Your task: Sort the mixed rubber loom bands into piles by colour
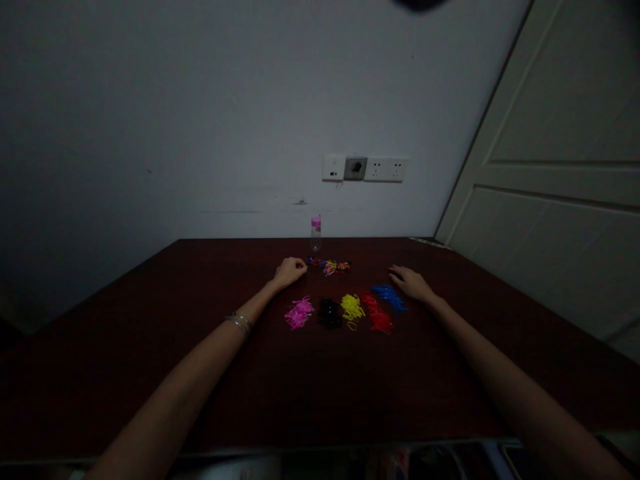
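Note:
My left hand [291, 272] rests on the table with fingers curled and thumb and forefinger pinched together; anything between them is too small to tell. Just right of its fingertips lies a strip of mixed-colour rubber bands [331, 267]. My right hand [409, 281] lies palm down, fingers stretched out and holding nothing, beside a pile of blue rubber bands [389, 297]. Between my arms, other small piles are sorted by colour: pink bands [299, 313], black bands [330, 313], yellow bands [353, 310] and red bands [378, 315].
A clear bottle with a pink cap [315, 233] stands behind the mixed bands, near the wall. The dark red table [280, 393] reaches the wall, which carries sockets [385, 169]. A pale door [555, 173] is on the right. Things under the table's front edge are dim.

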`<control>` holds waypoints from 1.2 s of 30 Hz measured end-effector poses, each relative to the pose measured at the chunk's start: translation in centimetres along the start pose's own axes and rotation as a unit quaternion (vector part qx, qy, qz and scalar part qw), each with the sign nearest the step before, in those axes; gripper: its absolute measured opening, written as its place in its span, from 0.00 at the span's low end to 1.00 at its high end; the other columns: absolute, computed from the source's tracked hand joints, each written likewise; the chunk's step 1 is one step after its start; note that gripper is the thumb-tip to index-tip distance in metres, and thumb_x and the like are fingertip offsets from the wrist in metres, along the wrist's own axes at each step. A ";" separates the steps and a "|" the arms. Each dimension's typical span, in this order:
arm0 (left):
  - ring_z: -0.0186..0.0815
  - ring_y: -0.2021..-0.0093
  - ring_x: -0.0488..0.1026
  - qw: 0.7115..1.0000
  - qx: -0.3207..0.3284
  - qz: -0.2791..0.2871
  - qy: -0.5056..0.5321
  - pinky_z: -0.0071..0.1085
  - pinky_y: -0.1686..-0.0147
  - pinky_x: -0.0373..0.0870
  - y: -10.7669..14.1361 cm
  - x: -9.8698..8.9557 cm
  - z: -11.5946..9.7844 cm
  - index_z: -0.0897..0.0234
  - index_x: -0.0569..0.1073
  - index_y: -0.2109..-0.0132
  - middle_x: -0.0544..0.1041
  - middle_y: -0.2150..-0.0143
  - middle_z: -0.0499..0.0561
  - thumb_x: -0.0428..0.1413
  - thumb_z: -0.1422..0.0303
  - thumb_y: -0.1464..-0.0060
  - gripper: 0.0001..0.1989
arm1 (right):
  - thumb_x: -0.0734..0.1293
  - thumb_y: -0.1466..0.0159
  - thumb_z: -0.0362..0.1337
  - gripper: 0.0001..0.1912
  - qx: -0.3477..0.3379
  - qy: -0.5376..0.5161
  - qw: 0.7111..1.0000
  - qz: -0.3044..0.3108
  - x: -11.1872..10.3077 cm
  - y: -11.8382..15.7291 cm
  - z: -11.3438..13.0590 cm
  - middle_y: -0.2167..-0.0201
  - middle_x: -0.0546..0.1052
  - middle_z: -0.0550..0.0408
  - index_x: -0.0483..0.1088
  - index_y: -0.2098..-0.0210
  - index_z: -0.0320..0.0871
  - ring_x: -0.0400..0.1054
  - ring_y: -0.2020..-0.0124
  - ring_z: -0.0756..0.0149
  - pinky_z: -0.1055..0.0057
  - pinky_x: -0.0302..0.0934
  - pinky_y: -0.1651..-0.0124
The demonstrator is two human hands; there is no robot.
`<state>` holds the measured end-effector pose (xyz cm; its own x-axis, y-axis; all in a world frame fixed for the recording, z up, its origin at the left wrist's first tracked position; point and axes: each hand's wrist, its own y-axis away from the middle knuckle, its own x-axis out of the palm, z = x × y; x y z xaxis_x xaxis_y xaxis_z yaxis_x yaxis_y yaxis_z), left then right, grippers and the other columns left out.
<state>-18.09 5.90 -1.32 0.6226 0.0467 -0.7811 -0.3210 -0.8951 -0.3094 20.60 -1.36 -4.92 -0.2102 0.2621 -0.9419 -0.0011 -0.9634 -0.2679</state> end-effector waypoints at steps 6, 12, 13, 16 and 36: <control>0.36 0.68 0.70 0.996 0.044 0.059 -0.041 0.27 0.71 0.60 0.0 1.4 -3.4 0.62 0.77 0.67 0.76 0.68 0.52 0.56 0.61 0.55 0.11 | 0.54 0.36 0.44 0.24 -0.005 -0.004 1.000 -0.009 0.0 0.1 0.0 0.42 0.63 0.46 0.64 0.46 0.42 0.56 0.41 0.56 0.57 0.52 0.43; 0.38 0.65 0.71 0.995 0.048 0.062 -0.056 0.27 0.69 0.61 -0.2 2.7 -4.6 0.62 0.76 0.70 0.75 0.68 0.52 0.57 0.60 0.55 0.10 | 0.54 0.36 0.44 0.23 -0.001 -0.002 1.000 -0.018 -0.1 0.1 0.3 0.42 0.63 0.47 0.65 0.46 0.43 0.57 0.42 0.56 0.57 0.54 0.44; 0.38 0.65 0.71 0.995 0.046 0.061 -0.060 0.27 0.69 0.61 -0.2 2.8 -4.6 0.62 0.75 0.70 0.75 0.67 0.53 0.56 0.61 0.54 0.10 | 0.54 0.36 0.44 0.23 -0.001 -0.001 1.000 -0.018 -0.1 0.2 0.3 0.42 0.63 0.47 0.65 0.46 0.43 0.57 0.42 0.56 0.57 0.54 0.44; 0.39 0.64 0.71 0.994 0.050 0.056 -0.074 0.27 0.68 0.61 -0.2 2.9 -4.8 0.62 0.75 0.69 0.75 0.67 0.53 0.55 0.63 0.53 0.08 | 0.54 0.36 0.44 0.23 -0.002 0.002 1.000 -0.019 -0.1 0.2 0.3 0.42 0.63 0.47 0.64 0.46 0.43 0.57 0.42 0.57 0.57 0.54 0.44; 0.30 0.75 0.67 0.974 0.147 0.168 0.047 0.23 0.71 0.60 -0.3 1.0 -4.5 0.67 0.77 0.73 0.74 0.76 0.48 0.53 0.71 0.59 0.08 | 0.53 0.36 0.43 0.23 -0.007 0.005 1.000 -0.015 -0.3 0.4 0.6 0.43 0.64 0.45 0.65 0.46 0.40 0.57 0.42 0.55 0.58 0.53 0.43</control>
<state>-14.20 4.19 0.44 0.5042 -0.2801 -0.8169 -0.7004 -0.6859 -0.1972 20.10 -1.82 -4.61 -0.2014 0.2919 -0.9350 0.0060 -0.9542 -0.2992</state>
